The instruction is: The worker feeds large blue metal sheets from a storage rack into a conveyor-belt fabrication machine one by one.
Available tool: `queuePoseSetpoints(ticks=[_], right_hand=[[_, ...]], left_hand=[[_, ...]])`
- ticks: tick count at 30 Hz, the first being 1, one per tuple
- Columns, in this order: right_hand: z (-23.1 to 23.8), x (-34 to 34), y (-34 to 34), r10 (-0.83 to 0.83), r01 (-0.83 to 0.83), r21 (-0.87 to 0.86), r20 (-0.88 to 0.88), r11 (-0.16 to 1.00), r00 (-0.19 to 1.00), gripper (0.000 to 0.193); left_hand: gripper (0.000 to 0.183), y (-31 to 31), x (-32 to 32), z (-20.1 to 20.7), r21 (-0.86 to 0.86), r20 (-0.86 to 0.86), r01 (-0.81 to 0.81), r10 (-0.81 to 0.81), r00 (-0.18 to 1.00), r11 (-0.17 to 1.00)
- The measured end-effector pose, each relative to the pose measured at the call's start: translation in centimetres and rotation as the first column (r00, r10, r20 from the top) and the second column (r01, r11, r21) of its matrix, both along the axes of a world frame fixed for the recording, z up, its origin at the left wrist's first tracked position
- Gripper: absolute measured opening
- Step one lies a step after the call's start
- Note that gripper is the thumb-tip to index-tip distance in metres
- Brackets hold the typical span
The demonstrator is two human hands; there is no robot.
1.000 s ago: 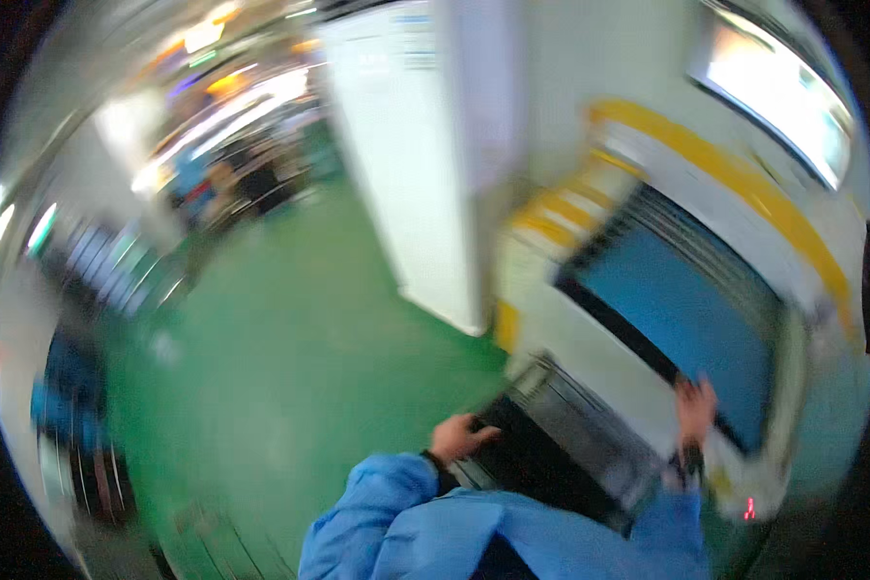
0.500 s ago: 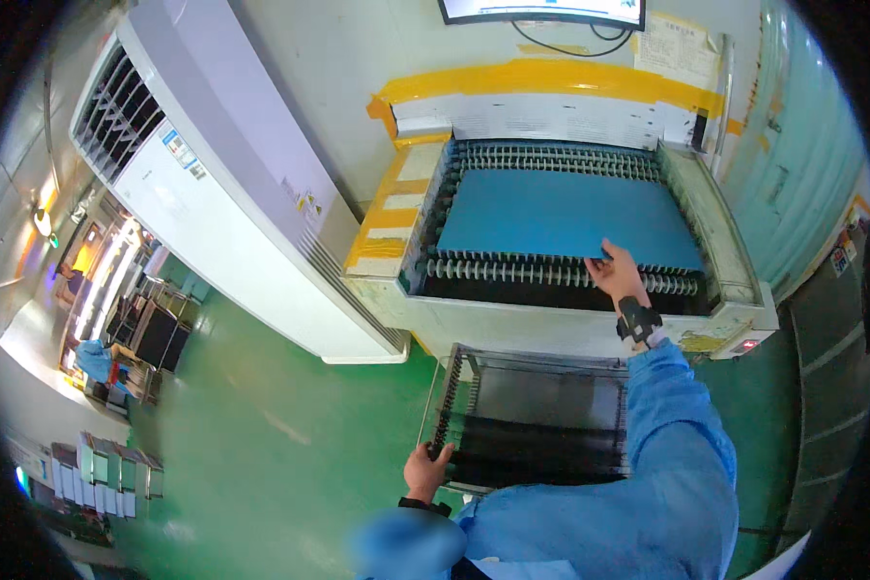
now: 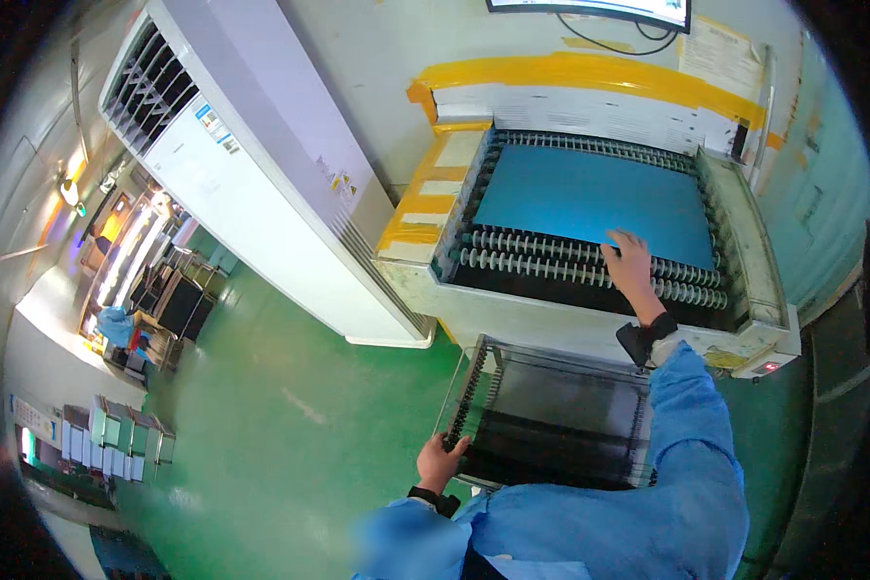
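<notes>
Two bare hands: the left hand [image 3: 439,464] curled closed on the side rim of one dark, tooth-sided rack [image 3: 470,396]; the right hand [image 3: 631,269] open, fingers loosely bent at the near edge of one smooth, rectangular blue panel [image 3: 590,198], contact cannot be told. Panel lies flat in one white machine [image 3: 522,309], behind two front rows of ribbed, disc-like rollers [image 3: 532,263]. Beyond, one dark-framed monitor [image 3: 609,10].

Well lit; screen [image 3: 609,8] v. bright; fisheye bend, dk rim; L sleeve [image 3: 398,541] blurry.
</notes>
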State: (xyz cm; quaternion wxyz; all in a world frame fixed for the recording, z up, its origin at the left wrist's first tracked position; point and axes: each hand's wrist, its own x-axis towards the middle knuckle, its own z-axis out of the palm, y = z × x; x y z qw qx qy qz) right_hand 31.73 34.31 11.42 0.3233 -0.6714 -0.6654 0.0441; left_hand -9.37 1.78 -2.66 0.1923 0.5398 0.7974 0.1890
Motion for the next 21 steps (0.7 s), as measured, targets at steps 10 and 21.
queuePoseSetpoints(ticks=[10,21], right_hand=[[0.0,1.7,2.9,-0.035,0.067,-0.105,0.275,0.992,0.961,0.054],[-2.5,5.5,6.1,0.068,-0.122,0.098,0.437,0.988,0.897,0.049]], left_hand=[[0.068,0.2,0.4,0.6,-0.051,0.048,-0.019,0.021,0.999,0.998],[0.069,1.0,0.3,1.5,-0.099,0.149,-0.021,0.036,0.988,0.995]])
